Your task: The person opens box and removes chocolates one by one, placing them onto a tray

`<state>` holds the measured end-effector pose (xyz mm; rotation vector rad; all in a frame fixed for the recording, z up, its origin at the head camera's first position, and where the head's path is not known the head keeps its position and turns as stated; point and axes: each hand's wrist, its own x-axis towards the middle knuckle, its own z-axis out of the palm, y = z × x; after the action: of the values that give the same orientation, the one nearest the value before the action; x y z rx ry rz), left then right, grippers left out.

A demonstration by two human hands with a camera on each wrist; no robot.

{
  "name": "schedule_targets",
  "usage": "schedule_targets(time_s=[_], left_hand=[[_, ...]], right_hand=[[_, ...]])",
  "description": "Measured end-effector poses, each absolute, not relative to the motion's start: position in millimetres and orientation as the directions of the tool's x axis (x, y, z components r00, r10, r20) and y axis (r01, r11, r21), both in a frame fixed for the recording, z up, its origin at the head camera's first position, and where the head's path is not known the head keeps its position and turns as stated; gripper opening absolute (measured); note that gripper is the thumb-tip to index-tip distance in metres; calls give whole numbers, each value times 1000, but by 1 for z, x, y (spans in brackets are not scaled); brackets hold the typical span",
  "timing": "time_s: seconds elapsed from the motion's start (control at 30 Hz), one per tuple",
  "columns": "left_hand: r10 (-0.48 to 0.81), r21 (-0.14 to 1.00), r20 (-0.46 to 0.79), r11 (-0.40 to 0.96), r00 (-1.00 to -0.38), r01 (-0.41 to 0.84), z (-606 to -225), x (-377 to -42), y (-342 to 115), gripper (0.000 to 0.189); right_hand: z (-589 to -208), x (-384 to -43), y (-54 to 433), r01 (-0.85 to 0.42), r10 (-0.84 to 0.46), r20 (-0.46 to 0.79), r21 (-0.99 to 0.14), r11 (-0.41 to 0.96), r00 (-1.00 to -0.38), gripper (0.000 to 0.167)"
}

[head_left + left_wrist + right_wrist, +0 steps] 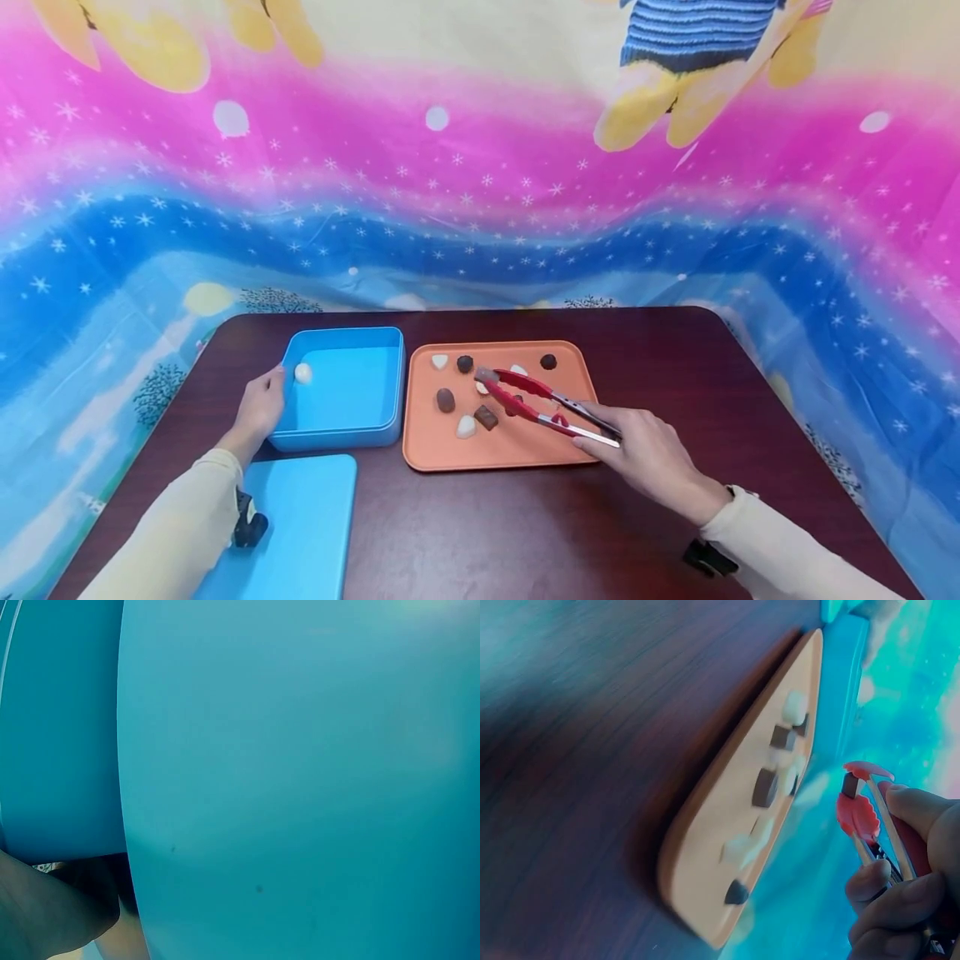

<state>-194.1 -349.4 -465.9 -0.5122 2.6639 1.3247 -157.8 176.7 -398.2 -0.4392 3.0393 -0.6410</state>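
My right hand (648, 450) grips red-tipped metal tongs (523, 409) over the orange tray (525, 454). Between the tong tips is a brown chocolate piece (850, 785), lifted above the tray in the right wrist view. White and dark chocolates lie on the tray, among them a brown oval one (446, 400), a rectangular one (487, 417) and a white one (467, 427); the tongs partly hide others. At the left, my left hand (261, 408) holds the side wall of a blue box (375, 437). Inside that box lies one white piece (303, 372).
A flat blue lid (315, 517) lies in front of the box, under my left forearm. The tray stands just right of the box on a dark wooden table (480, 533). Behind the table hangs a colourful printed cloth (480, 200).
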Motion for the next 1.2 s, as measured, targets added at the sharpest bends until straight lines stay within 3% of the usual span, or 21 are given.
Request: schedule_targets(time_s=[0.53,0.8,1.2], left_hand=[[-245,760,-247,551,-937,-344,-470,-194,-347,66],[-239,762,-247,551,-939,-341,-468,-195,-350,67],[-245,761,-252,547,-936,-348,-469,-195,-350,68]], right_hand=[[-404,-161,226,-193,-187,51,-373,907,-981,57],[-409,-166,240,-160,-160,29,-355,921,-987,65],[-421,-173,243,-147,-169,-31,-358,922,-985,59]])
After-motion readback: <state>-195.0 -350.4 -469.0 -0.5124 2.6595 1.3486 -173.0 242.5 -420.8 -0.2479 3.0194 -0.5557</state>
